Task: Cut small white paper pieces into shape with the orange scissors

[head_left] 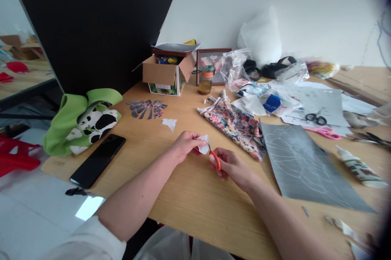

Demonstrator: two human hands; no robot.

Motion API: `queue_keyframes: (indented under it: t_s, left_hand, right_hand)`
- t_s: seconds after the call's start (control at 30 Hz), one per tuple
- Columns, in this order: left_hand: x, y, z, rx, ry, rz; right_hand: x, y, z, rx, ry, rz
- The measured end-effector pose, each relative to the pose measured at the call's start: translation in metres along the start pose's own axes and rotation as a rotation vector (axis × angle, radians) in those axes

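Between the fingers of my left hand (187, 146) is a small white piece of paper or backed fabric (203, 146), held above the table. My right hand (229, 164) grips orange-handled scissors (216, 161), whose blades meet the right edge of that piece. Beyond my left hand lies another white scrap (169, 124). Farther back, cut petal shapes (146, 109) in grey and floral print are laid out in a fan. A folded floral cloth (233, 125) rests behind my right hand. To the right is a grey sheet (301, 162) with a white petal line drawing.
A black phone (98, 161) and a green panda bag (87, 123) are at the left edge. Behind stand an open cardboard box (166, 73), a lidded jar (205, 82) and a picture frame (198, 58). Rightward lie black scissors (316, 119), pink scissors (325, 132) and a glue bottle (362, 168).
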State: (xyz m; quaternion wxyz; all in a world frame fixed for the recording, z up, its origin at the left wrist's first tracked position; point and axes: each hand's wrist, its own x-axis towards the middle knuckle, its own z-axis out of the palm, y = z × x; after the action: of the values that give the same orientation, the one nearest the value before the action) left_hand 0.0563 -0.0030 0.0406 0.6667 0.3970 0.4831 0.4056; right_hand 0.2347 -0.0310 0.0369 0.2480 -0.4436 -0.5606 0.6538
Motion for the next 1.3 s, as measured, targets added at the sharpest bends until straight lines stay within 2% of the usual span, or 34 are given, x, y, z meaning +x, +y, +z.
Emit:
queue_keyframes:
  t_s: [1.07,1.3]
  left_hand:
    - [0.0026,-0.0030,-0.0024,-0.017,-0.003,0.026]
    - [0.0029,-0.0029,-0.0024,-0.043,0.012,0.031]
  right_hand:
    - [0.0029,0.0023,-0.0003,-0.068,0.091,-0.040]
    - [0.0031,0.0036,-0.0002,-0.060,0.071,-0.031]
